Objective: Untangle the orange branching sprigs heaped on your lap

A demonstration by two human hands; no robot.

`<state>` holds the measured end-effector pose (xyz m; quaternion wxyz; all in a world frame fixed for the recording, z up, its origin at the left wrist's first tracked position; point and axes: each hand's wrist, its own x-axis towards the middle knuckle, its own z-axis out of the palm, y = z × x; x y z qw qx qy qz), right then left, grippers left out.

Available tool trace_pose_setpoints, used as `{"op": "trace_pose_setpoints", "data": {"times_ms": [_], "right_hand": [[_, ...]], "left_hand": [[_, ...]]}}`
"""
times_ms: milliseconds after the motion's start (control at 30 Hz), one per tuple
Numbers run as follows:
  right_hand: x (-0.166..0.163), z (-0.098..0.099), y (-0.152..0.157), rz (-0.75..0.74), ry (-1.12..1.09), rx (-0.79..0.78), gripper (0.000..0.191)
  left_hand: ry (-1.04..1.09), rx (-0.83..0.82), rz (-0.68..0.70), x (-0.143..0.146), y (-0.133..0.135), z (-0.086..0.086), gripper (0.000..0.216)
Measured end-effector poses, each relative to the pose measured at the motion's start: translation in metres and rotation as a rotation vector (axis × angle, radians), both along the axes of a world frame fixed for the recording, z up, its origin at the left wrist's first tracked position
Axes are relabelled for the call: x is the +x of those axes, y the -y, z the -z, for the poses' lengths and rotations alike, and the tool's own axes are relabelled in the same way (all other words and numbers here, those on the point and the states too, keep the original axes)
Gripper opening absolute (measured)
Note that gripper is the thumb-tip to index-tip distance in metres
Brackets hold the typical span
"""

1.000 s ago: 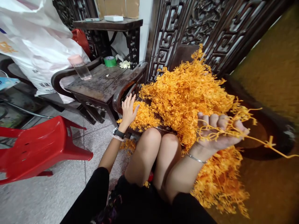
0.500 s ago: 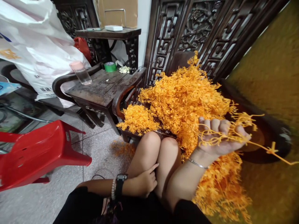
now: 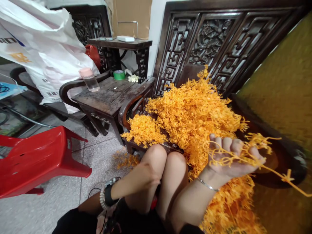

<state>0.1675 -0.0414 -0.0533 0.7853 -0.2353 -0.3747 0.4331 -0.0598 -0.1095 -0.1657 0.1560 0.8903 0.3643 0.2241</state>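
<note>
The right hand point(image 3: 231, 159) is cradling an orange sprig point(image 3: 246, 146) on parted fingers beside the heap point(image 3: 192, 123) on the wooden armchair point(image 3: 129, 110), the left hand point(image 3: 146, 172) resting on a knee point(image 3: 156, 156), fingers hidden.

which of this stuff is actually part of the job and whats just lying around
Part of the job:
right hand, with an orange sprig across it
left hand, resting on the knee
big orange heap
smaller orange clump
orange bits on the floor

Just lying about:
red plastic stool
glass bottle with pink lid
green tape roll
white plastic sack
</note>
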Motion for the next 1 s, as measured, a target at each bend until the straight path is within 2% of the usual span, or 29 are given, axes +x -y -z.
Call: {"op": "trace_pose_setpoints", "data": {"times_ms": [67, 133, 233, 300, 367, 467, 533, 633, 700, 733, 800, 867, 933, 1000], "right_hand": [[-0.004, -0.002, -0.001, -0.002, 0.026, -0.016, 0.044], [-0.008, -0.003, -0.003, -0.012, 0.081, -0.017, 0.043], [-0.014, -0.002, -0.006, -0.071, 0.181, -0.02, 0.043], [-0.017, 0.001, -0.008, -0.102, 0.237, -0.049, 0.044], [-0.02, 0.006, -0.008, -0.106, 0.293, -0.091, 0.044], [-0.022, 0.016, -0.007, -0.031, 0.349, -0.171, 0.033], [-0.023, 0.022, -0.006, 0.022, 0.386, -0.218, 0.029], [-0.026, 0.024, -0.005, 0.007, 0.493, -0.254, 0.031], [-0.028, 0.021, -0.003, -0.03, 0.57, -0.26, 0.033], [-0.03, 0.019, -0.002, -0.041, 0.599, -0.262, 0.033], [-0.032, 0.016, 0.0, -0.047, 0.635, -0.262, 0.034], [-0.034, 0.013, 0.003, -0.04, 0.683, -0.257, 0.034], [-0.032, 0.012, 0.004, -0.024, 0.736, -0.252, 0.032], [-0.029, 0.012, 0.004, 0.062, 0.8, -0.226, 0.031]], "left_hand": [[0.078, 0.061, -0.209, -0.013, -0.031, -0.016, 0.021], [0.193, 0.129, -0.483, -0.023, -0.069, -0.025, 0.029], [0.277, 0.169, -0.719, -0.031, -0.125, -0.02, 0.043], [0.292, 0.152, -0.779, -0.031, -0.152, -0.007, 0.043], [0.307, 0.114, -0.799, -0.028, -0.165, 0.007, 0.04], [0.376, 0.082, -0.82, -0.024, -0.162, 0.017, 0.044], [0.449, 0.088, -0.825, -0.02, -0.154, 0.009, 0.048], [0.559, 0.102, -0.767, -0.008, -0.138, -0.024, 0.046], [0.606, 0.064, -0.638, 0.006, -0.126, -0.054, 0.044], [0.632, 0.012, -0.52, 0.014, -0.12, -0.069, 0.046], [0.817, -0.239, -0.098, 0.03, -0.107, -0.096, 0.048], [0.872, -0.331, 0.071, 0.045, -0.097, -0.115, 0.043], [0.866, -0.341, 0.076, 0.056, -0.094, -0.125, 0.037], [0.905, -0.322, 0.02, 0.064, -0.095, -0.13, 0.026]]}}
